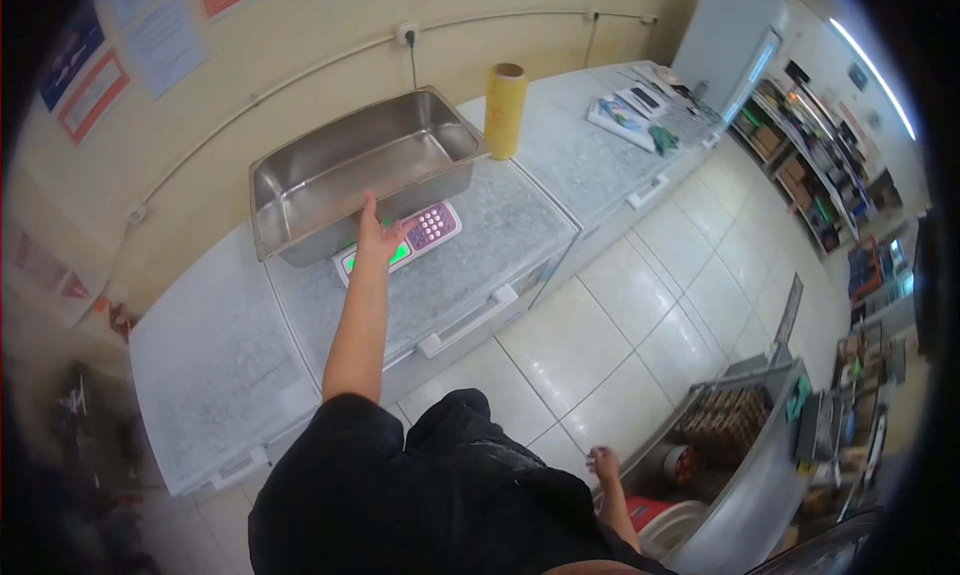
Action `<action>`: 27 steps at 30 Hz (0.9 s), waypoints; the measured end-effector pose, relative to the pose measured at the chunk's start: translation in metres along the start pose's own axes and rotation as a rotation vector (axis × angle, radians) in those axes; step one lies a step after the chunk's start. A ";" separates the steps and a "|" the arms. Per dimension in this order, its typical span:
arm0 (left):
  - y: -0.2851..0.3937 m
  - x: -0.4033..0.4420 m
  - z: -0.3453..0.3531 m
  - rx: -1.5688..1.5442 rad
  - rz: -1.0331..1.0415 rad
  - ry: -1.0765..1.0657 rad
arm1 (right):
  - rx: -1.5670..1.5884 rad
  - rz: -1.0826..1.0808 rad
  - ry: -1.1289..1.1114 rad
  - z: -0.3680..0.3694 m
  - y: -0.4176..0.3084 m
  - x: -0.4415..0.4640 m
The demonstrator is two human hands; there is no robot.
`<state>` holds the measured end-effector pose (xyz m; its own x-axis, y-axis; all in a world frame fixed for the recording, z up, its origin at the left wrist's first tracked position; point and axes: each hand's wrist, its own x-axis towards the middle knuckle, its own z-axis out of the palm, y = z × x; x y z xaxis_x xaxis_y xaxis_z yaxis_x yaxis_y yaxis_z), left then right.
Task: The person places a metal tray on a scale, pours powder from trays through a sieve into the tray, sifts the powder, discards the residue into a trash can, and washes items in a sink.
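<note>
From where I stand, the biggest thing is the pale, mottled surface [520, 230] against the wall, with the tile floor below it. On it sits the deep steel pan [300, 190], its inside bare. It looks to be standing on the scale's plate, but the underside is hidden, so I can't swear to that. A yellow roll [505, 115] stands upright just beside the pan's right end.

The scale's panel [415, 245] juts out along the near side of the pan, on the surface. The left hand [378, 237] is over it, holding nothing, thumb raised by the pan's wall and a finger stretched towards the keypad [435, 225]; I can't tell whether it presses a key. The right hand [602, 463] hangs low, well away from the surface, its fingers loosely bent; whether anything is in it I can't make out.

To key this well, I'd use one fingertip, straight down and light. The thumb and wrist should bear on neither pan nor panel, since a nudge could upset the reading. The wrist partly covers the green display [401, 254]; I'd clear it before trusting the figure.
</note>
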<state>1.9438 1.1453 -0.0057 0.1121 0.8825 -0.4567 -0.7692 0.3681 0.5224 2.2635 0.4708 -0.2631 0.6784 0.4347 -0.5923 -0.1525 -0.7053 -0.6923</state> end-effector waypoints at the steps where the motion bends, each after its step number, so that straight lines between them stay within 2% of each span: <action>1: -0.010 -0.004 -0.008 0.113 -0.041 0.082 | -0.079 -0.099 -0.023 -0.003 -0.047 0.031; 3: -0.043 -0.037 -0.036 0.383 -0.013 -0.179 | -0.300 -0.371 -0.065 -0.004 -0.144 0.089; 4: -0.061 -0.046 -0.042 0.511 -0.148 -0.204 | -0.438 -0.539 -0.086 0.002 -0.188 0.120; 5: -0.072 -0.073 -0.050 0.662 -0.274 -0.251 | -0.441 -0.539 -0.137 0.016 -0.251 0.123; 6: -0.098 -0.068 -0.089 0.995 -0.276 -0.485 | -0.444 -0.535 -0.189 0.033 -0.319 0.118; 7: -0.108 -0.087 -0.113 1.091 -0.439 -0.653 | -0.412 -0.580 -0.239 0.052 -0.370 0.118; 8: -0.131 -0.087 -0.159 1.317 -0.663 -0.730 | -0.383 -0.628 -0.288 0.070 -0.418 0.123; 9: -0.187 -0.060 -0.287 1.337 -0.340 -1.099 | -0.402 -0.687 -0.346 0.091 -0.451 0.132; 10: -0.198 -0.085 -0.268 1.728 -0.745 -0.699 | -0.422 -0.744 -0.404 0.108 -0.482 0.144; 11: -0.198 -0.109 -0.249 1.579 -0.897 -0.343 | -0.441 -0.746 -0.424 0.122 -0.514 0.155; 12: -0.199 -0.129 -0.241 1.398 -1.030 0.005 | -0.556 -0.863 -0.547 0.136 -0.540 0.160; 13: -0.225 -0.142 -0.262 1.151 -1.120 0.166 | -0.669 -0.977 -0.672 0.147 -0.562 0.166; 14: -0.236 -0.143 -0.266 1.012 -1.155 0.246 | -0.683 -0.979 -0.693 0.158 -0.581 0.172; 15: -0.244 -0.144 -0.263 0.877 -1.186 0.330 | -0.562 -0.876 -0.754 0.169 -0.598 0.177; 16: -0.249 -0.142 -0.263 0.857 -1.168 0.291 | -0.440 -0.768 -0.809 0.180 -0.614 0.183; 17: -0.251 -0.144 -0.258 0.836 -1.152 0.255 | -0.422 -0.754 -0.832 0.189 -0.627 0.188; 21: -0.246 -0.168 -0.228 0.763 -1.069 0.126 | -0.553 -0.746 -0.940 0.231 -0.636 0.215; 23: -0.209 -0.147 -0.209 1.100 -1.152 -0.119 | -0.529 -0.708 -1.081 0.245 -0.636 0.230; 24: -0.220 -0.122 -0.270 1.469 -0.647 -0.914 | -0.537 -0.706 -1.104 0.250 -0.639 0.238; 25: -0.140 -0.116 -0.150 1.449 -0.679 -0.720 | -0.486 -0.663 -1.137 0.254 -0.643 0.246; 26: -0.085 -0.114 -0.082 1.385 -0.463 -0.563 | -0.433 -0.619 -1.168 0.258 -0.646 0.250; 27: -0.033 -0.106 0.002 1.250 -0.345 -0.412 | -0.437 -0.619 -1.190 0.260 -0.652 0.256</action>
<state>1.9583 1.0399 0.0269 0.5287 0.6342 -0.5642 0.3901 0.4088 0.8251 2.3494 1.1877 -0.0703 -0.4854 0.7855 -0.3840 0.3231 -0.2470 -0.9136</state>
